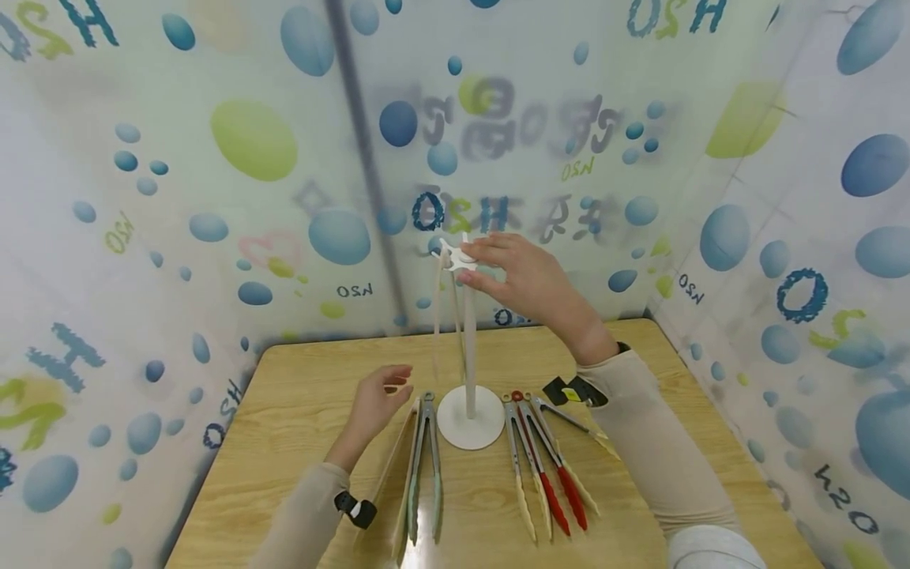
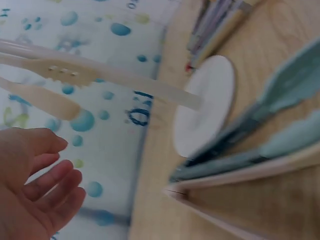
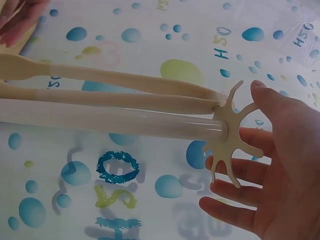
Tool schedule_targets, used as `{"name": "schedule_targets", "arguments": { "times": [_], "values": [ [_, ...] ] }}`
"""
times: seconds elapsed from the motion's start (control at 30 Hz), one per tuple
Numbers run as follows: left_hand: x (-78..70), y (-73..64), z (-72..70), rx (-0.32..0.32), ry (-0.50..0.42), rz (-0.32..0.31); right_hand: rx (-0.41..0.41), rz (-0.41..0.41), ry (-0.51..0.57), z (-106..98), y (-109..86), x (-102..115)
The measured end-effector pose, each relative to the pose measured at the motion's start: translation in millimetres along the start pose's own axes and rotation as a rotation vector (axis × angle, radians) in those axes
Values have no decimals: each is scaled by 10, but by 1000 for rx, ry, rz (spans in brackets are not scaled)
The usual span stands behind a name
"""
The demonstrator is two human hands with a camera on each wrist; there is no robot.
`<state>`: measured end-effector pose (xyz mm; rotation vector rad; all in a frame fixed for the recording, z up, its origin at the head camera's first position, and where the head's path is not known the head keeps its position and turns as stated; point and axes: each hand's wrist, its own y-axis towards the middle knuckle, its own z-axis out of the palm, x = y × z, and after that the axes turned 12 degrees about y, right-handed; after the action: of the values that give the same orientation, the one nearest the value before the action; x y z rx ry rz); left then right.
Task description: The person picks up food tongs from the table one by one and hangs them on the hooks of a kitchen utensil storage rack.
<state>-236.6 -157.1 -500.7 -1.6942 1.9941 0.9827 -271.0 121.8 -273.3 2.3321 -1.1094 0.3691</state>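
Observation:
A white utensil stand (image 1: 471, 348) with a round base and a hooked top stands upright on the table. My right hand (image 1: 522, 276) is at its top, thumb and fingers around the hooks (image 3: 232, 135). Two beige utensils hang from the hooks: a slotted one (image 2: 62, 71) and a spoon-like one (image 2: 42, 98). My left hand (image 1: 377, 407) is held left of the stand, fingers loosely bent, with nothing in it. Near it lie green-tipped tongs (image 1: 425, 466) and beige tongs (image 1: 408, 482), both spread in a V.
Right of the base lie red-tipped tongs (image 1: 543, 462) among cream-tipped tongs (image 1: 521, 482). Farther right, another cream-tipped pair (image 1: 579, 424) lies partly under my right forearm. The wooden table (image 1: 320, 371) meets a patterned sheet wall (image 1: 284, 213) at the back and sides.

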Motion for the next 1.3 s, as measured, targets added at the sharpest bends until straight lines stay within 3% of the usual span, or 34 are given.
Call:
{"name": "schedule_targets", "arguments": {
  "times": [0.23, 0.53, 0.97, 1.3],
  "values": [
    [281, -267, 222, 134, 130, -102, 6, -6, 11, -11, -18, -5],
    [452, -447, 324, 239, 230, -146, 53, -51, 23, -91, -13, -61],
    [577, -476, 352, 212, 288, -127, 55, -57, 77, -94, -18, -93],
    [547, -484, 336, 202, 265, -163, 15, -42, 66, -55, -35, -91]
  ]
}}
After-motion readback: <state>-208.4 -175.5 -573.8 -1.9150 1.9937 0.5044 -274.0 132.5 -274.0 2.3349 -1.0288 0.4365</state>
